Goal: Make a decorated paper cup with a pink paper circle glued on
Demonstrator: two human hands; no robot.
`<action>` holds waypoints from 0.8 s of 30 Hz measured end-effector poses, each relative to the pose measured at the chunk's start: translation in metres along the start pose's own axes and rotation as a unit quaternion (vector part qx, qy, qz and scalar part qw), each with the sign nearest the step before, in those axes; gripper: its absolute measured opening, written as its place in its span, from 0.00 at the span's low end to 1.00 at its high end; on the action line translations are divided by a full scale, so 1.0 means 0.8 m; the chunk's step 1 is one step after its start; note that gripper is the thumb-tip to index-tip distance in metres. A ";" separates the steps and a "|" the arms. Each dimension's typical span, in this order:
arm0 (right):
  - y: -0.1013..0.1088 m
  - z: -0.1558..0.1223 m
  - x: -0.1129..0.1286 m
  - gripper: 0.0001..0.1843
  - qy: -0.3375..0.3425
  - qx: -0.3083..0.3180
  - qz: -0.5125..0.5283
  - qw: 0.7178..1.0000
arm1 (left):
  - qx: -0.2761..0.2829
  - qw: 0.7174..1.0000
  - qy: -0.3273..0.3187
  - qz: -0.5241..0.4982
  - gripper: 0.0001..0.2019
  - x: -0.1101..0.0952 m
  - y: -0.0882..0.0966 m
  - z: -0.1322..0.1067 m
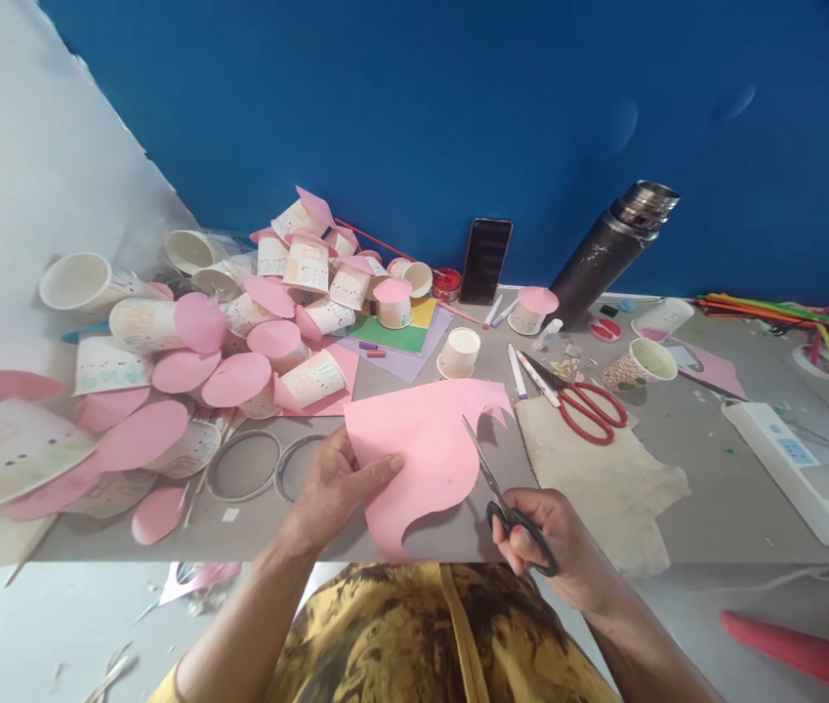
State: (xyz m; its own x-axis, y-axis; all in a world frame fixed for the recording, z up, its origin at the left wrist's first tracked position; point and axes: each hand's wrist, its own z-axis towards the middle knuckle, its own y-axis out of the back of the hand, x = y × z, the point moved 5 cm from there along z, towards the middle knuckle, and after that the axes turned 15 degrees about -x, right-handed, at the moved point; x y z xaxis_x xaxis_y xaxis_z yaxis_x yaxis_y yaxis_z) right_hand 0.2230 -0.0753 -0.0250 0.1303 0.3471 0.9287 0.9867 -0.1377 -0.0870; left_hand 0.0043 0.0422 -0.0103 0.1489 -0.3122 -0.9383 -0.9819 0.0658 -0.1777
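Observation:
A sheet of pink paper [421, 430] with curved cut edges is held up over the front of the table. My left hand [337, 483] grips its left side, thumb on top and fingers underneath. In my right hand [542, 537] is a pair of scissors [491, 474] with black handles, its blades at the paper's right edge, beside the rounded cut. A jagged pink strip curls at the paper's upper right corner. Just behind the paper stands a plain white paper cup [459, 352].
Paper cups with pink paper tops [238, 379] are heaped at the left. Red-handled scissors [590, 410] lie by a beige cloth [597, 488] at the right. Behind are a phone [485, 260], a black flask [604, 249] and a printed cup [641, 366]. A power strip [795, 469] sits far right.

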 end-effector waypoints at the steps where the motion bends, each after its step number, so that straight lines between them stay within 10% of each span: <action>1: 0.000 0.000 0.000 0.32 0.000 -0.001 0.000 1.000 | 0.000 1.000 -0.001 0.001 0.22 0.000 0.000 0.000; 24: 0.006 0.000 -0.013 0.30 -0.019 -0.009 -0.009 1.000 | 0.049 0.999 -0.010 -0.021 0.21 -0.022 -0.002 0.009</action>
State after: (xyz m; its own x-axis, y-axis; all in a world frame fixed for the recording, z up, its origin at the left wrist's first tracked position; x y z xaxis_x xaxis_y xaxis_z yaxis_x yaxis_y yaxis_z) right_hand 0.2265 -0.0794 -0.0348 0.1169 0.3848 0.9156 0.9870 -0.1474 -0.0641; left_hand 0.0038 0.0542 0.0046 0.1932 -0.2975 -0.9350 -0.9584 0.1466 -0.2447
